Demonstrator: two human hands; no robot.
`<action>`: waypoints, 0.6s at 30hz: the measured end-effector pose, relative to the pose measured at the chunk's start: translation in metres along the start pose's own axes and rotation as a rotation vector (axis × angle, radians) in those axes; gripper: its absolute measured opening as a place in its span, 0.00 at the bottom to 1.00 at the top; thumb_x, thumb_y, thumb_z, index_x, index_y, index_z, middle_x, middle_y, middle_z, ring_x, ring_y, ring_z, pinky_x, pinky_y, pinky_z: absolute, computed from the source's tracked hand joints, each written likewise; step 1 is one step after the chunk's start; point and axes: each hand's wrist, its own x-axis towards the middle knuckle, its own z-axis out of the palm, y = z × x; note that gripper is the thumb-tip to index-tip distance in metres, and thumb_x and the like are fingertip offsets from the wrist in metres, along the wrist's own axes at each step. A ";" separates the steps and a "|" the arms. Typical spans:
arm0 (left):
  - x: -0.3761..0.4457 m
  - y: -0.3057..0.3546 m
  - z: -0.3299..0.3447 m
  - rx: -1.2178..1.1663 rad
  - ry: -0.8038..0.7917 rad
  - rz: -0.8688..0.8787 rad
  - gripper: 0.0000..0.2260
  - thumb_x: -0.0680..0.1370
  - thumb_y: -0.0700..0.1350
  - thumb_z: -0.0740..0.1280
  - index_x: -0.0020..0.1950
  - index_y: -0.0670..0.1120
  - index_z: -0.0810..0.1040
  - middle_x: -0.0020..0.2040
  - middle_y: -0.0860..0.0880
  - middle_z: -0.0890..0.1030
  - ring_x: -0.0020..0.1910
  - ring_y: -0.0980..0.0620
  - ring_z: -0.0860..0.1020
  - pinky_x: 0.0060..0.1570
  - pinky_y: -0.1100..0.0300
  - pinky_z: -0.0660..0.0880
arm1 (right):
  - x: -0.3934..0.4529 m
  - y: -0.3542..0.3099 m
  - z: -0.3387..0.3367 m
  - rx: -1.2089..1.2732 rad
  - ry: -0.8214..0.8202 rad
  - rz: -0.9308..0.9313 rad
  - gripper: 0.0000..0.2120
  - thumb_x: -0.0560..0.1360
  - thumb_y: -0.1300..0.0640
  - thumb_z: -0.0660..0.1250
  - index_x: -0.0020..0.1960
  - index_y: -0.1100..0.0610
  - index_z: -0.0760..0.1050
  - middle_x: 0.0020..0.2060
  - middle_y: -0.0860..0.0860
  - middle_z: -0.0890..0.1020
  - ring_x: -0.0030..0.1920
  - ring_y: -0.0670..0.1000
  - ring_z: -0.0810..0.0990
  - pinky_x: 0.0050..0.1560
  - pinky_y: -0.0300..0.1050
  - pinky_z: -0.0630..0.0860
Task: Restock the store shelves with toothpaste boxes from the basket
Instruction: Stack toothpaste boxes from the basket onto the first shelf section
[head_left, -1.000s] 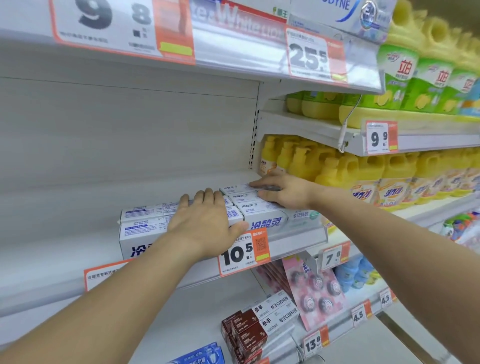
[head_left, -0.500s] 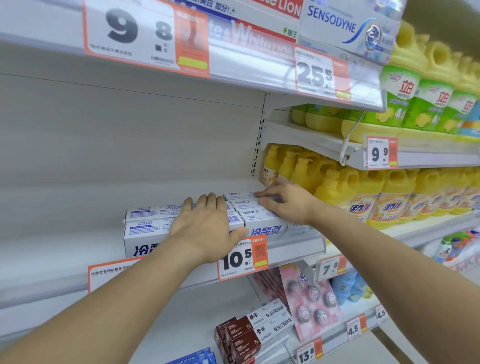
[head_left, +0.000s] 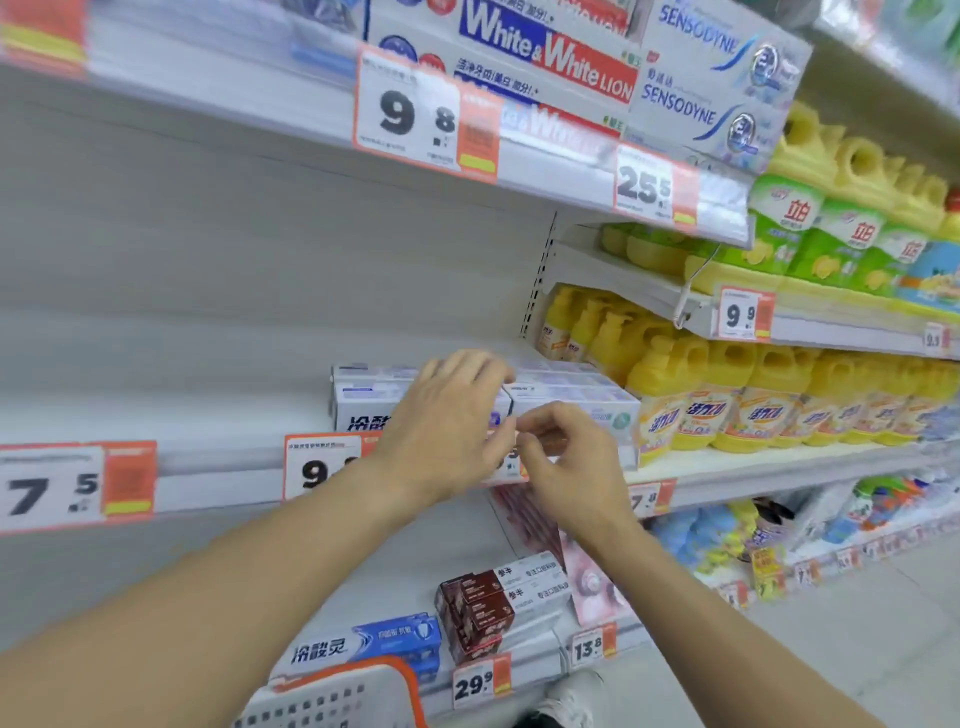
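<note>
The toothpaste boxes (head_left: 363, 402) sit in a small stack on the middle shelf (head_left: 218, 457), near its front edge. They are long, white and pale grey, with blue writing on the front and little blue print on top. A second bunch of the same boxes (head_left: 576, 397) lies just to the right, touching the first bunch. One of those has a small green round mark near its end.

The person's left hand (head_left: 447, 431) is in front of the boxes, with the back of the hand facing us. Its fingers are straight and loose, and the fingertips reach over the top of the stack. It is too blurry to say if they touch the boxes. The right hand (head_left: 566, 462) is lower, in front of the shelf edge. Its fingers are curled in and the thumb points toward the left hand. I cannot tell if it holds anything.

Orange and white price tags (head_left: 322, 467) run along the shelf edge. Yellow bottles (head_left: 727, 395) stand in a row to the right of the boxes. On the shelf above lie big boxes with "White & White" (head_left: 545, 47) and "Sensodyne" (head_left: 711, 73) on them. Down low are brown boxes (head_left: 478, 608) and a blue box (head_left: 395, 639). The white basket (head_left: 337, 696) with an orange rim is at the bottom, close to the person.
</note>
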 end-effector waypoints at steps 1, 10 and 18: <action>-0.022 0.002 -0.010 -0.088 0.013 -0.019 0.13 0.75 0.50 0.64 0.57 0.46 0.77 0.53 0.51 0.79 0.54 0.51 0.76 0.54 0.56 0.70 | -0.014 -0.003 0.008 0.018 -0.070 0.062 0.08 0.74 0.65 0.67 0.42 0.53 0.79 0.35 0.46 0.82 0.34 0.43 0.79 0.39 0.35 0.74; -0.271 -0.059 -0.028 -0.119 -0.814 -0.494 0.09 0.79 0.51 0.66 0.57 0.50 0.77 0.52 0.55 0.78 0.50 0.54 0.76 0.50 0.60 0.72 | -0.127 -0.013 0.138 -0.104 -1.127 0.581 0.04 0.76 0.58 0.71 0.50 0.57 0.80 0.46 0.57 0.85 0.33 0.48 0.82 0.32 0.41 0.78; -0.440 -0.076 -0.010 -0.117 -1.194 -0.913 0.31 0.78 0.57 0.67 0.75 0.44 0.63 0.72 0.46 0.70 0.70 0.46 0.71 0.66 0.48 0.72 | -0.277 0.036 0.222 -0.079 -1.090 0.919 0.18 0.69 0.51 0.79 0.53 0.56 0.76 0.48 0.55 0.81 0.41 0.53 0.80 0.38 0.47 0.81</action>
